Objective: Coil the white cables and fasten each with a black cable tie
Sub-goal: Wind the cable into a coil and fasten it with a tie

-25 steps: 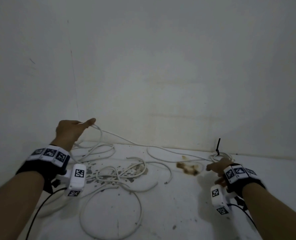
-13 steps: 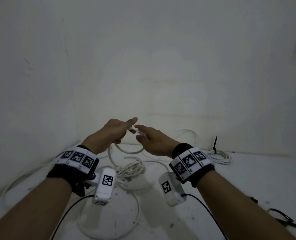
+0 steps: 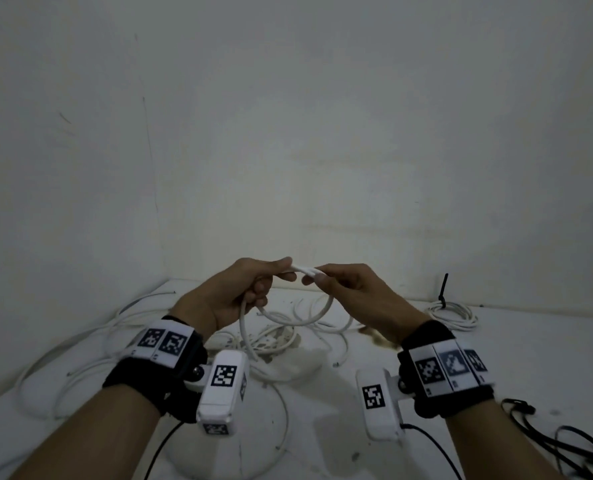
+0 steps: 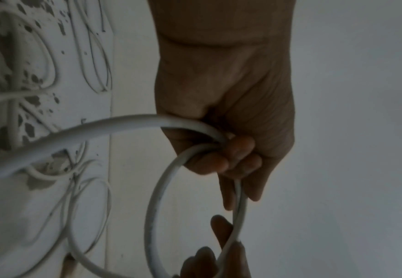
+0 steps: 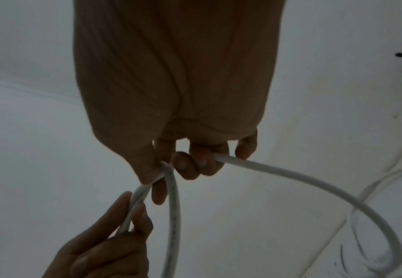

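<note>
My left hand [image 3: 281,271] and right hand [image 3: 314,276] meet in the air above the table, both gripping one white cable [image 3: 305,270]. A loop of that cable [image 3: 298,317] hangs beneath them. In the left wrist view the left hand [image 4: 228,156] has its fingers curled round two crossing strands of the cable [image 4: 154,206]. In the right wrist view the right hand [image 5: 171,167] pinches the cable [image 5: 290,178], which trails off to the right. A coiled white cable [image 3: 456,315] with an upright black cable tie [image 3: 444,289] lies at the back right.
Several loose white cables [image 3: 270,341] lie tangled on the stained white table [image 3: 322,427] under my hands. Loose black cable ties [image 3: 565,441] lie at the front right. White walls close the table at the back and left.
My hands were far apart, the right one at the tied coil. They have come together in the middle, lifted the cable and bent it into a loop.
</note>
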`<action>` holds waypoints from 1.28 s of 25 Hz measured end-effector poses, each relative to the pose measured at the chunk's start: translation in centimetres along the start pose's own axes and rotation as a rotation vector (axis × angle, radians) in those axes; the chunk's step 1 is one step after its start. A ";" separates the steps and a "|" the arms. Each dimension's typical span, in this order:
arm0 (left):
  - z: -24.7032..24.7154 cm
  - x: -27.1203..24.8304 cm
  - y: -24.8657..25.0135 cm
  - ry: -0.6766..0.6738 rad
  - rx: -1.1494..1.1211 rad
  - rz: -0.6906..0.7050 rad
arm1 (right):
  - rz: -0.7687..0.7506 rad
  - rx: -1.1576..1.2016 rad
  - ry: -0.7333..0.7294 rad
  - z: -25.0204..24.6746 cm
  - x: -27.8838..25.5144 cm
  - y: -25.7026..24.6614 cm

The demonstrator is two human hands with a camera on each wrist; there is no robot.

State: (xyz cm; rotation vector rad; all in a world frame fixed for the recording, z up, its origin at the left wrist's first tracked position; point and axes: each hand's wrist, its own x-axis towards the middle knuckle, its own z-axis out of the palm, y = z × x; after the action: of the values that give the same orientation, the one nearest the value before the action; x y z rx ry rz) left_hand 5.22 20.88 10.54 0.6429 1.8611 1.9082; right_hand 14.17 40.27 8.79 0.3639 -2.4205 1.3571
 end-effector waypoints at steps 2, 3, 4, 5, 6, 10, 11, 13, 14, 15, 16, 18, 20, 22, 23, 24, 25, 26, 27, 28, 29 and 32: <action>0.8 0.3 -0.3 0.062 -0.099 -0.016 | 0.026 0.110 0.111 0.3 -0.3 0.3; 1.1 0.4 -0.5 0.073 -0.174 -0.027 | 0.055 0.179 0.150 0.3 -0.3 0.6; 1.3 0.6 -0.7 0.061 -0.248 -0.035 | 0.073 0.244 0.166 0.2 -0.4 1.0; 1.3 0.6 -0.8 0.034 -0.319 -0.041 | 0.078 0.295 0.163 0.1 -0.6 1.5; 1.4 0.7 -0.9 -0.001 -0.384 -0.044 | 0.073 0.344 0.146 0.1 -0.8 2.1; 2.0 1.4 -1.5 -0.085 -0.502 0.022 | 0.137 0.508 0.114 -0.7 -1.4 3.3; 2.3 1.7 -1.7 -0.069 -0.470 0.039 | 0.155 0.498 0.122 -1.1 -1.4 3.2; 2.7 2.2 -1.9 -0.015 -0.339 0.056 | 0.154 0.410 0.121 -1.8 -1.5 2.6; 3.0 2.5 -1.8 0.002 -0.256 0.065 | 0.141 0.342 0.105 -2.2 -1.5 2.1; 3.2 2.7 -1.8 0.007 -0.191 0.067 | 0.123 0.274 0.083 -2.4 -1.5 1.6; 3.6 2.8 -1.7 0.003 -0.157 0.067 | 0.102 0.227 0.078 -2.5 -1.5 1.1; 4.3 3.1 -1.8 -0.004 -0.179 0.059 | 0.071 0.222 0.144 -2.3 -1.3 0.9; 4.9 3.4 -2.2 -0.016 -0.235 0.027 | 0.080 0.254 0.257 -2.0 -0.9 1.5; 5.1 3.5 -2.5 -0.039 -0.264 -0.021 | 0.105 0.240 0.330 -2.0 -0.8 2.2; 5.1 3.6 -2.6 -0.052 -0.276 -0.035 | 0.104 0.219 0.328 -2.1 -0.9 2.4; 5.1 3.8 -2.8 -0.066 -0.299 -0.044 | 0.090 0.193 0.302 -2.3 -0.9 2.5; 5.1 3.9 -3.0 -0.081 -0.336 -0.058 | 0.074 0.171 0.268 -2.3 -0.9 2.4; 5.1 4.1 -3.2 -0.096 -0.387 -0.074 | 0.066 0.150 0.241 -2.2 -0.9 2.3; 5.1 4.3 -3.4 -0.112 -0.448 -0.092 | 0.065 0.130 0.226 -2.1 -0.9 2.2; 5.0 4.5 -3.6 -0.131 -0.507 -0.112 | 0.070 0.108 0.219 -2.0 -0.8 2.3; 4.9 4.6 -3.7 -0.155 -0.562 -0.133 | 0.076 0.091 0.213 -1.9 -0.7 2.4; 4.3 4.7 -4.0 -0.270 -0.694 -0.184 | 0.081 0.073 0.216 -2.1 -0.8 2.7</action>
State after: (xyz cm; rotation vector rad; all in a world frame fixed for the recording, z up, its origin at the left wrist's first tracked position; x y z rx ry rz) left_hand 3.71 27.24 6.78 0.4431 0.9580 2.0377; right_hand 14.17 43.47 7.40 0.1308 -2.2351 1.4411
